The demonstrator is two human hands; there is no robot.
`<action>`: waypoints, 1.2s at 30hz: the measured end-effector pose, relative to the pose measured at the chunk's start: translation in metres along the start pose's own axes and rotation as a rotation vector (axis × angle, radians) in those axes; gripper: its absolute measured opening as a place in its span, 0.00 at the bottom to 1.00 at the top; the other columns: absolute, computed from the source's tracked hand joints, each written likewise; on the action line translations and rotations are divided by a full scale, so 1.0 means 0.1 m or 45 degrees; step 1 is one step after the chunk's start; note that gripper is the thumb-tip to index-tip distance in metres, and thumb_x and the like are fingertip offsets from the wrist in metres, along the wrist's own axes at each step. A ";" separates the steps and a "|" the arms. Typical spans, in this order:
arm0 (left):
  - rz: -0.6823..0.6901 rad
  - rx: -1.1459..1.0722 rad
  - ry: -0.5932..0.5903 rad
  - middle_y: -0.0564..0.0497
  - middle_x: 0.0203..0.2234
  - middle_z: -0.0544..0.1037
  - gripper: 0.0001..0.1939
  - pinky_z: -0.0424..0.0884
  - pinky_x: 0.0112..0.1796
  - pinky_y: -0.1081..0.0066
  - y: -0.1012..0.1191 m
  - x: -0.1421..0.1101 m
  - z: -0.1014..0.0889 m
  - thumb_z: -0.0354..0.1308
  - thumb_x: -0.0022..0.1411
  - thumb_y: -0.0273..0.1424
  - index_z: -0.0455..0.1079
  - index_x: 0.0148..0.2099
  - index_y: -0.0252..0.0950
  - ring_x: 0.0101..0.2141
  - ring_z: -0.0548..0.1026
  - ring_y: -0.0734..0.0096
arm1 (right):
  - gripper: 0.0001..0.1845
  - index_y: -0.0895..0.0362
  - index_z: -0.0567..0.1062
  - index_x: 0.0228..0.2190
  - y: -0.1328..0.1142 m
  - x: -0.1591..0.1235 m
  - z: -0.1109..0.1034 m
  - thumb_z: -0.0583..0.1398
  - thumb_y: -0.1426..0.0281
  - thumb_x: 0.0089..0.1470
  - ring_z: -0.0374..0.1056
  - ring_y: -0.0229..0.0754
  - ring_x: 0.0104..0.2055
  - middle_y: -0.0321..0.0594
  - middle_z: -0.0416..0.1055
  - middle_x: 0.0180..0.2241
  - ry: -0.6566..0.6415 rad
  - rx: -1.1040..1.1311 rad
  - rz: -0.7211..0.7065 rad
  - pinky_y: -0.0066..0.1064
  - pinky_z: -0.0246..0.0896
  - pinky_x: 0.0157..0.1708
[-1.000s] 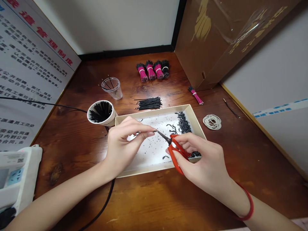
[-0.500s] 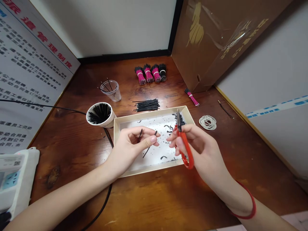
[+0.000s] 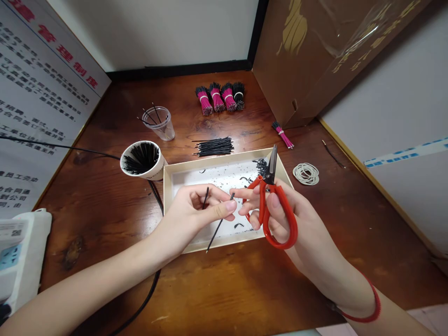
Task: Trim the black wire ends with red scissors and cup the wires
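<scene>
My left hand (image 3: 196, 212) pinches a thin black wire (image 3: 220, 221) between thumb and fingers, above a shallow cardboard tray (image 3: 210, 162) lined with white paper. A short dark end (image 3: 206, 198) stands up from the fingers. My right hand (image 3: 290, 221) grips red-handled scissors (image 3: 276, 205), their closed dark blades pointing upward. The blades are not touching the wire. Small black wire clippings (image 3: 261, 167) lie in the tray, partly hidden behind the scissors.
Behind the tray are loose black wires (image 3: 213, 147), pink-bound wire bundles (image 3: 217, 98), a paper cup of wires (image 3: 142, 161) and a plastic cup (image 3: 157, 123). Rubber bands (image 3: 306, 173) lie to the right, below a cardboard box (image 3: 297, 60). A black cable (image 3: 152, 284) crosses the wooden table.
The scissors have swung from the wire tip to point upward, and my hands have drawn apart. My left hand now shows the black wire, and the view has shifted slightly.
</scene>
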State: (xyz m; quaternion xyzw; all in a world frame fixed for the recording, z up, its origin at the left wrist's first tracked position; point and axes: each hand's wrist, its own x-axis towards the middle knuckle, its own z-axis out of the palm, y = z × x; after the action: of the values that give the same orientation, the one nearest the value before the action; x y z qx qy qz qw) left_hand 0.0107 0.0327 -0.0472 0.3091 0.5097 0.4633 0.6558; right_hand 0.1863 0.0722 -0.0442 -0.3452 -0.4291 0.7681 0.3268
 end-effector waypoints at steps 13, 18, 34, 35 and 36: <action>-0.028 0.043 0.077 0.60 0.13 0.69 0.10 0.55 0.24 0.77 0.03 -0.02 0.04 0.71 0.44 0.25 0.71 0.24 0.35 0.19 0.61 0.82 | 0.14 0.55 0.67 0.31 -0.04 0.00 0.04 0.62 0.58 0.56 0.73 0.33 0.31 0.37 0.78 0.33 0.021 -0.001 0.043 0.20 0.65 0.28; -0.032 0.071 0.100 0.60 0.13 0.64 0.12 0.54 0.24 0.76 0.03 -0.02 0.05 0.71 0.43 0.25 0.68 0.24 0.35 0.20 0.60 0.80 | 0.15 0.54 0.65 0.30 -0.03 0.00 0.04 0.61 0.57 0.57 0.74 0.35 0.33 0.38 0.79 0.33 0.017 -0.019 0.045 0.22 0.65 0.28; -0.034 0.181 0.147 0.59 0.14 0.62 0.15 0.51 0.23 0.75 0.06 -0.01 0.07 0.72 0.40 0.29 0.65 0.22 0.36 0.20 0.56 0.79 | 0.15 0.54 0.67 0.32 -0.03 -0.02 0.04 0.61 0.55 0.57 0.70 0.34 0.26 0.39 0.79 0.33 0.022 -0.070 0.059 0.26 0.64 0.27; -0.035 0.177 0.147 0.59 0.14 0.62 0.16 0.51 0.23 0.75 0.06 -0.01 0.07 0.72 0.40 0.30 0.65 0.22 0.36 0.20 0.56 0.79 | 0.16 0.54 0.68 0.32 -0.03 -0.02 0.05 0.61 0.55 0.57 0.70 0.34 0.26 0.39 0.79 0.33 0.023 -0.081 0.059 0.26 0.64 0.28; -0.036 0.176 0.144 0.60 0.13 0.61 0.16 0.50 0.23 0.75 0.07 -0.01 0.07 0.72 0.40 0.30 0.65 0.22 0.36 0.20 0.55 0.79 | 0.16 0.54 0.68 0.33 -0.03 -0.02 0.05 0.60 0.54 0.57 0.70 0.34 0.26 0.39 0.79 0.33 0.028 -0.092 0.056 0.26 0.64 0.28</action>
State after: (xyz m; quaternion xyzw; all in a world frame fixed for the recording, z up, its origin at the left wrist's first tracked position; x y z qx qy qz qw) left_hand 0.0159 0.0351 -0.0390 0.3198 0.5810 0.4343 0.6096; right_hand 0.1838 0.0700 -0.0391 -0.3745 -0.4453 0.7552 0.3019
